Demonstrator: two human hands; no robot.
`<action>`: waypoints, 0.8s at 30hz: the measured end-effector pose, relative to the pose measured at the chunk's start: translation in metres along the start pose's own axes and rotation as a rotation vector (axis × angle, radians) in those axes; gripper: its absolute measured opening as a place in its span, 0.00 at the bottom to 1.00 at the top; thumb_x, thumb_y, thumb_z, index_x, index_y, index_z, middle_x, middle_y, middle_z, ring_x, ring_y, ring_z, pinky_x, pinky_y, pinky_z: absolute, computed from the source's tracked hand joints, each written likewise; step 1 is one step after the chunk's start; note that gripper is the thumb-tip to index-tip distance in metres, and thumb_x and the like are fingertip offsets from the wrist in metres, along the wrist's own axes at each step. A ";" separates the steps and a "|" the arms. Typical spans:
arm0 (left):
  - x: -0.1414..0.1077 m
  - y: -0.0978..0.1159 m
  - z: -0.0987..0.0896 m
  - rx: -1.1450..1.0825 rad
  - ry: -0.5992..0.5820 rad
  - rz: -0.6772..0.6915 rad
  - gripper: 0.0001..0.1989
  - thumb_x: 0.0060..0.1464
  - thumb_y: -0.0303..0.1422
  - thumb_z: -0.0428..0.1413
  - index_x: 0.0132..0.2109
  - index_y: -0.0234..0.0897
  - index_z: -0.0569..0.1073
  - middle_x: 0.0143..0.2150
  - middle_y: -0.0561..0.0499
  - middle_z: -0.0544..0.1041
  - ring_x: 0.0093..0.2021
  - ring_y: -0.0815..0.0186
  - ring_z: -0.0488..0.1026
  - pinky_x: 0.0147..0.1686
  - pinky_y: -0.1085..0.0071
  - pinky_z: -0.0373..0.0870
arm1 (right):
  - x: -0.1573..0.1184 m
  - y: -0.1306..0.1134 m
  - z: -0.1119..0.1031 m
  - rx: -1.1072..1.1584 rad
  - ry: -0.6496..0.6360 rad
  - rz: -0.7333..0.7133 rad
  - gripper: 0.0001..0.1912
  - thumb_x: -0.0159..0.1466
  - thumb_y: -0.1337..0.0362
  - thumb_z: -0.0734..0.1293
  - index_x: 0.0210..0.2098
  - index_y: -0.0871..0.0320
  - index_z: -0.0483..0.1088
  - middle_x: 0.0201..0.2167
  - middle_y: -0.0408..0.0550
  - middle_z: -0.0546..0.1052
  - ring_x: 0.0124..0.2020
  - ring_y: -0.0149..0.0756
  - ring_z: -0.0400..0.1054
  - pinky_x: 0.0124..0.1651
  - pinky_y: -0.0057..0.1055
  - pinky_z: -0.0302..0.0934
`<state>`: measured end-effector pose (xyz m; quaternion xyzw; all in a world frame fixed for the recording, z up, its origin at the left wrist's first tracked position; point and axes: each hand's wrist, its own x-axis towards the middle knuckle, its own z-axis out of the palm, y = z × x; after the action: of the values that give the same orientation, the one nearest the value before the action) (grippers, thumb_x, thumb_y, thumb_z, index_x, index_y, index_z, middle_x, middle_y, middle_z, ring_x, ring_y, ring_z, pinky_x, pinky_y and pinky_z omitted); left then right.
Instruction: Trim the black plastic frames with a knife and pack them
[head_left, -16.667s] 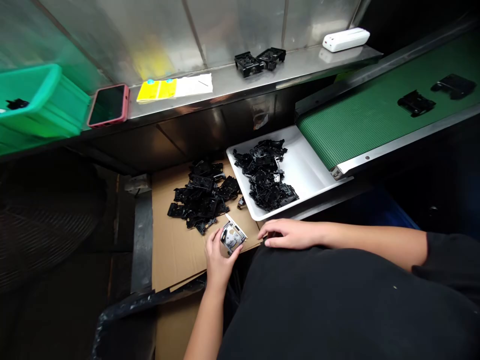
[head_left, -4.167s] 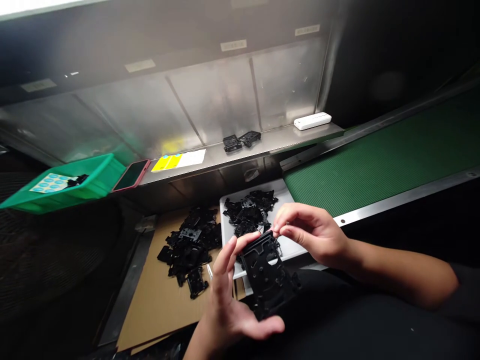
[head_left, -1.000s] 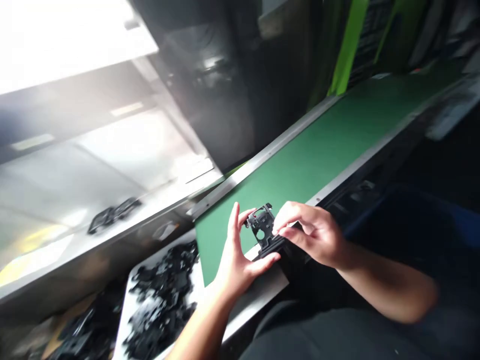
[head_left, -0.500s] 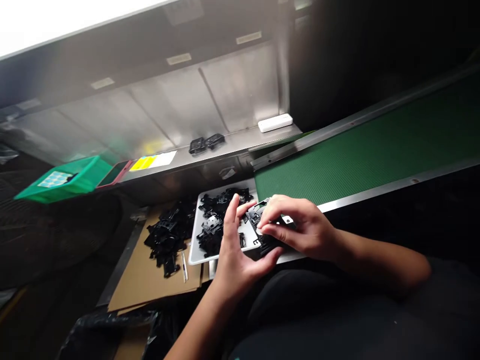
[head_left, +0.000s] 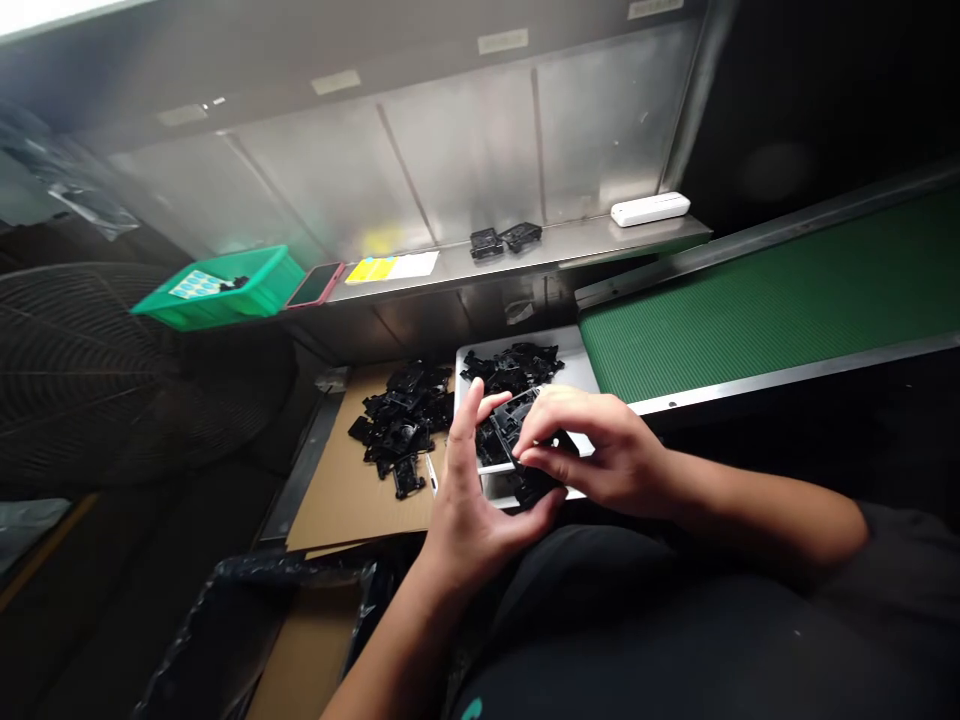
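The left hand (head_left: 469, 510) and right hand (head_left: 600, 450) have their grips clamped on a black plastic part (head_left: 510, 425), held over a white tray (head_left: 577, 350) of black parts, with a cardboard sheet (head_left: 337, 500) beside it and a green conveyor belt (head_left: 765, 300) beyond

Right hand (head_left: 600, 460) can pass over the green conveyor belt (head_left: 772, 300). Leftward, black plastic parts (head_left: 510, 365) heaped on the white tray (head_left: 525, 340) and cardboard (head_left: 352, 510) obstruct; steel shelf (head_left: 585, 250) behind.

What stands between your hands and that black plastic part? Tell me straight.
Nothing visible does: the left hand and right hand are both already on the black plastic part, above the white tray.
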<state>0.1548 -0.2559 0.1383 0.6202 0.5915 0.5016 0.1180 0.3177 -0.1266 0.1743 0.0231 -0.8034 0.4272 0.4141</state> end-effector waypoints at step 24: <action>-0.064 -0.194 -0.115 0.206 0.195 -0.462 0.47 0.49 0.49 0.73 0.72 0.46 0.67 0.71 0.39 0.70 0.72 0.42 0.68 0.72 0.41 0.64 | 0.065 0.093 0.117 0.190 0.100 0.147 0.04 0.74 0.63 0.70 0.41 0.56 0.78 0.37 0.48 0.81 0.39 0.38 0.75 0.46 0.36 0.68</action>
<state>-0.0390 -0.3092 0.0176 0.4263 0.7738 0.4559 0.1081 0.1633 -0.1292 0.1226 -0.0181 -0.7371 0.5314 0.4172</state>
